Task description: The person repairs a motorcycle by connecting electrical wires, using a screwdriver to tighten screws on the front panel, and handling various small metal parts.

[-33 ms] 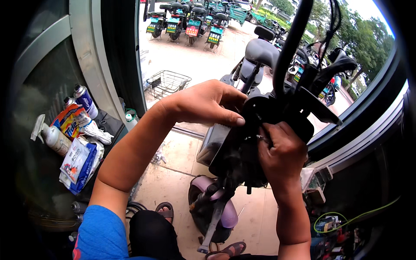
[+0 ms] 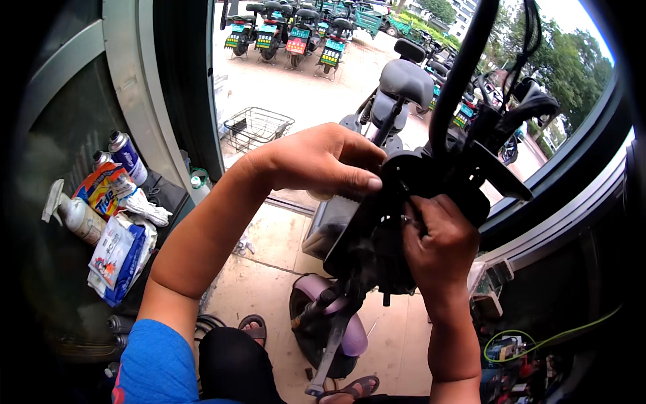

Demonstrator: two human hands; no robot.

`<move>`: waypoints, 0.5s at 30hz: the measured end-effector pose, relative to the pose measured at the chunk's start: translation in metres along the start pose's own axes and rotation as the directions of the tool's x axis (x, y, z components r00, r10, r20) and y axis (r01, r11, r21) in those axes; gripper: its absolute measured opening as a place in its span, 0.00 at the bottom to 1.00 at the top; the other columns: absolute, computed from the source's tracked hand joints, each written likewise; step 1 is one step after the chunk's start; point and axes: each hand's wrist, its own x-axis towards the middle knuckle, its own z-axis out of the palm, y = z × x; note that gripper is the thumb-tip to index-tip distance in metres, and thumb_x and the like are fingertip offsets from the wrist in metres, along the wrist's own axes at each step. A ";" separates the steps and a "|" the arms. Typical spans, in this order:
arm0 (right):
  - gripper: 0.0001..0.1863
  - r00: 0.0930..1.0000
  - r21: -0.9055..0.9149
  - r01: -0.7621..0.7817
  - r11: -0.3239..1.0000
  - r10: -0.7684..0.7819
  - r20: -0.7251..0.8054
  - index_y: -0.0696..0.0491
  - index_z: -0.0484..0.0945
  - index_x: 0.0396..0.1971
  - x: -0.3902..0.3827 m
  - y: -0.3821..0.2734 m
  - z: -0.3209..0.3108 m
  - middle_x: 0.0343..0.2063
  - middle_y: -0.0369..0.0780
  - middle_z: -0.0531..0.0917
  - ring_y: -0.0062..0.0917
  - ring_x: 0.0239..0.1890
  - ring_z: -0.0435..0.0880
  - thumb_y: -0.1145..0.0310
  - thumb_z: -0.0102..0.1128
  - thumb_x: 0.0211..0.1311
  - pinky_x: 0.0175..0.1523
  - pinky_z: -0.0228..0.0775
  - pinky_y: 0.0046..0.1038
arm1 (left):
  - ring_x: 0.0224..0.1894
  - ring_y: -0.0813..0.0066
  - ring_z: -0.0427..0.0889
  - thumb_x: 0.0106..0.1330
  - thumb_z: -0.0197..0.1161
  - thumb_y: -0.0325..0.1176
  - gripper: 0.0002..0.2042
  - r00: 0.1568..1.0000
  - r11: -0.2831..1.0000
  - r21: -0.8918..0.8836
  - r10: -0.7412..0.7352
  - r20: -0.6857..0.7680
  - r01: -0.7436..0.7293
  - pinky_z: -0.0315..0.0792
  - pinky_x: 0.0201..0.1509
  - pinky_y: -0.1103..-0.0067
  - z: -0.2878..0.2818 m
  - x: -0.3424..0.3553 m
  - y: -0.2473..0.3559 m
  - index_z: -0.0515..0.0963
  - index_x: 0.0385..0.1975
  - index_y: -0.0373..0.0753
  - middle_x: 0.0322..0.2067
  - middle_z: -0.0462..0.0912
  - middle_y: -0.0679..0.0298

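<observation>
1. Head view: from my remote post I watch a matte-black two-wheeler front end of metal and plastic (image 2: 360, 229), with a flat, curved-edged panel, small holes, and a shadowed middle where I can't separate the finer parts.

2. I see a thick, round black tube (image 2: 461, 57) rising from it, loose thin black cables (image 2: 528, 40) beside that, and below, a glossy purple curved cover (image 2: 353, 337) by a straight, scuffed grey metal arm (image 2: 330, 363).

3. It stands over the beige tiled floor (image 2: 259, 289), inside that floor's doorway edge; the purple cover sits low, near the wearer's feet.

4. Its long axis, as I read it, runs steeply and aslant: the lower end points toward the feet and slightly left, the tube end up and right. The panel's left edge slopes the same way.

5. My wearer's left hand (image 2: 330, 158) lies at the panel's upper left edge, thumb stretched out, fingers bent; their tips are hidden, so I can't tell whether they grip.

6. The right hand (image 2: 441, 225) sits against the panel's right part, fingers curled in, thumb near the forefinger; whatever may lie between them is too dark for me to tell.
</observation>
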 end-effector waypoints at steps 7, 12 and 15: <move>0.08 0.996 -0.039 -0.021 0.999 0.024 0.081 0.61 0.86 0.36 0.005 -0.009 0.004 0.25 0.44 0.81 0.31 0.23 0.81 0.85 0.71 0.56 0.30 0.71 0.29 | 0.49 0.71 0.88 0.76 0.65 0.31 0.19 0.994 0.934 -0.353 0.090 0.068 -0.060 0.80 0.59 0.74 -0.023 0.025 -0.053 0.80 0.62 0.29 0.48 0.90 0.56; 0.10 0.988 -0.017 -0.066 0.998 0.068 0.142 0.63 0.86 0.39 0.007 -0.009 -0.007 0.27 0.45 0.84 0.31 0.27 0.84 0.86 0.70 0.56 0.34 0.74 0.27 | 0.53 0.71 0.86 0.72 0.68 0.30 0.18 0.980 0.958 -0.234 0.186 0.071 -0.165 0.77 0.64 0.72 -0.022 0.030 -0.055 0.81 0.58 0.26 0.50 0.89 0.55; 0.12 1.000 -0.063 0.021 0.998 -0.022 -0.009 0.59 0.88 0.42 -0.013 0.000 -0.029 0.27 0.43 0.85 0.31 0.24 0.83 0.79 0.75 0.56 0.31 0.75 0.28 | 0.55 0.70 0.85 0.74 0.66 0.30 0.19 0.986 0.980 -0.125 0.162 0.038 -0.156 0.77 0.64 0.72 -0.021 0.027 -0.044 0.80 0.60 0.26 0.53 0.88 0.54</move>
